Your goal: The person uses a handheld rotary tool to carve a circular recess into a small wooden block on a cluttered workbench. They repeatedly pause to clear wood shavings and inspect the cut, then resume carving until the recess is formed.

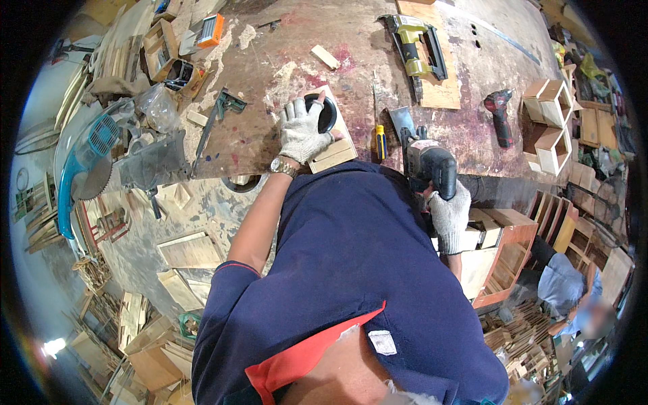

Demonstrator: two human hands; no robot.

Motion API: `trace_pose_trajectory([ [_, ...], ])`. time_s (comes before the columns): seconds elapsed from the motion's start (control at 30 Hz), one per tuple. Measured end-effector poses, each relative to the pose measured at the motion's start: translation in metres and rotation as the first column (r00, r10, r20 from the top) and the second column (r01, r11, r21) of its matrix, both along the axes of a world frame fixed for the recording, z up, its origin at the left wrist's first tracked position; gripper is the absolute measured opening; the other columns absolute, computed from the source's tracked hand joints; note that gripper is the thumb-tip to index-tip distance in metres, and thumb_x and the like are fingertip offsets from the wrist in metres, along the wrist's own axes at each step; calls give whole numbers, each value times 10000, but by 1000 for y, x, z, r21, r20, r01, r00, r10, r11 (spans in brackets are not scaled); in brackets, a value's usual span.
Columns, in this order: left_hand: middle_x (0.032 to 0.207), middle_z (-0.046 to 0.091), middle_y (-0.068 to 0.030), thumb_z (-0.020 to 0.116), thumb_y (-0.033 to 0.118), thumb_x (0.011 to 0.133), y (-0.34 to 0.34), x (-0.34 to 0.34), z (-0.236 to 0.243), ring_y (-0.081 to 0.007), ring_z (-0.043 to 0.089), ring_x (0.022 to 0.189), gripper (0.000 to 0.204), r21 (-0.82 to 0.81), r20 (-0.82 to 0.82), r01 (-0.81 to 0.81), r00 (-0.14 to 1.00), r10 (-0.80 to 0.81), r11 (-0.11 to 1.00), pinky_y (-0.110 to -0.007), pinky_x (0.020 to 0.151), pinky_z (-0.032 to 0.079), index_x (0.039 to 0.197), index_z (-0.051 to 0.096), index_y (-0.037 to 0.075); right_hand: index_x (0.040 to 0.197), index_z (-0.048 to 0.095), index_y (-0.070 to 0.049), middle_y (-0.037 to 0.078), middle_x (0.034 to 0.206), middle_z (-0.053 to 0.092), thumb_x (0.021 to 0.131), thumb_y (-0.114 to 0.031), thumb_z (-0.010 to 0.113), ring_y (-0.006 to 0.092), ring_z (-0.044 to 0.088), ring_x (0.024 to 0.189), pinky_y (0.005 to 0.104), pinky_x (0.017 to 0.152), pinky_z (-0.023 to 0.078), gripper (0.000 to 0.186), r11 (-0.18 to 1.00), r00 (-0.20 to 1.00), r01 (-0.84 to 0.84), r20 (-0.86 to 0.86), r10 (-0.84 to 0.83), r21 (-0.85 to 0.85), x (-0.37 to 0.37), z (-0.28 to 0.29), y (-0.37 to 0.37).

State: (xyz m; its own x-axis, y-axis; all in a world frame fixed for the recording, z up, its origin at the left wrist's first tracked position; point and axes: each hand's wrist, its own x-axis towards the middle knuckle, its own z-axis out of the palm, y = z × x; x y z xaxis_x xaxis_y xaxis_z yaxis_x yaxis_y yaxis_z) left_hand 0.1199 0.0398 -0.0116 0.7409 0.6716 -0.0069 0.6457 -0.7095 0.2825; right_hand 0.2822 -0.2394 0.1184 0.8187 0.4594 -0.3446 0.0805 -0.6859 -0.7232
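My left hand (302,129), in a pale knit glove with bare fingertips, lies over the left side of a black ring (329,115) and presses it onto a light wooden piece (343,147) at the table's near edge. Its thumb rests on the wood. My right hand (451,212), gloved alike, grips the rear of a dark handheld power tool (432,165) at the same edge; some of its fingers are hidden under the tool. Just beyond the tool is a flat metal blade (402,120). A yellow-and-black handled tool (381,142) lies between my hands.
On the worn table (270,67) lie a nail gun (413,50) on a board, a red-black cordless drill (499,116) and a bar clamp (219,118). A teal circular-blade saw (91,162) stands left, hexagonal wooden boxes (548,125) right. Another person (563,280) works at lower right.
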Motion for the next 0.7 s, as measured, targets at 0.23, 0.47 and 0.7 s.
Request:
trace_pose_trajectory([
  [0.23, 1523, 459, -200, 863, 529, 706, 2, -13, -4, -398, 400, 1414, 748, -59, 77, -53, 995, 58, 997, -556, 1174, 292, 1299, 612, 148, 867, 669, -17, 49, 642, 629, 803, -80, 723, 112, 589, 558, 314, 546, 472, 105, 1000, 999, 20, -47, -20, -8, 1, 0, 1],
  [0.47, 1627, 413, -127, 687, 339, 938, -4, -17, -25, -387, 287, 1539, 256, 128, 17, 207, 977, -211, 970, -548, 1203, 269, 1056, 708, 113, 877, 677, -11, 62, 690, 642, 787, -95, 730, 134, 572, 613, 328, 608, 483, 134, 1000, 1000, -2, 4, 2, -30, -2, -9, -6],
  [0.7, 1629, 432, -90, 718, 362, 895, -12, -30, -38, -375, 311, 1544, 333, 376, 46, 219, 966, -254, 900, -606, 1214, 227, 1098, 720, 99, 931, 712, 0, 49, 753, 699, 836, -77, 687, 107, 635, 651, 291, 597, 508, 124, 994, 993, -79, 80, 84, -73, -6, -10, -16],
])
